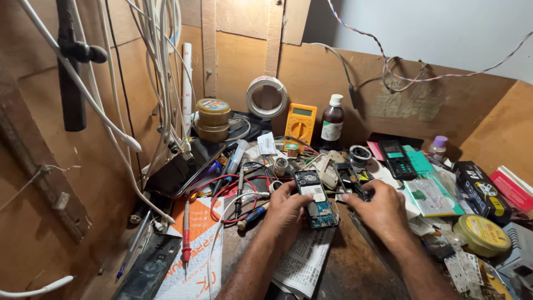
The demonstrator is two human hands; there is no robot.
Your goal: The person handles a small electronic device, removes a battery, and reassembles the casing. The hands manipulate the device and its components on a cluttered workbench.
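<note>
left hand gripped an opened phone, circuit board up, over a folded newspaper on the bench. right hand pinched a thin tool touching the phone's edge — grip partly hidden. red screwdriver lay left. farther back — yellow multimeter, brown bottle, tape roll on the wall.

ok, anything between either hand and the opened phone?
Nothing visible. The left hand already grips the opened phone along its left edge. The right hand sits just right of it, fingertips near the black tool, with no object between.
</note>
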